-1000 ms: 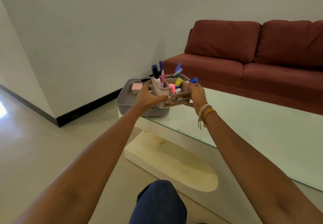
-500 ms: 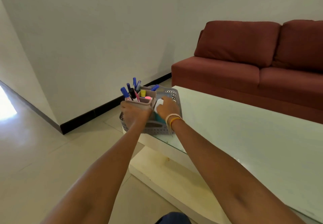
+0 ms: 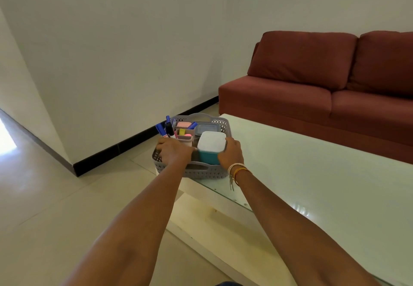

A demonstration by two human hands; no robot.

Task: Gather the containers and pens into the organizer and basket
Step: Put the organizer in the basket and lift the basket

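I see a gray perforated plastic basket [image 3: 202, 171] on the glass table [image 3: 312, 174] corner. My left hand [image 3: 173, 153] grips the pen-filled organizer [image 3: 186, 137] inside; my right hand [image 3: 231, 154] clasps a white-lidded teal container [image 3: 210, 151] beside it.

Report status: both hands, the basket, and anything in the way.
Left hand holds the organizer inside the basket. Right hand grips the teal container, also in the basket. Pens stand in the organizer. Nothing blocking.
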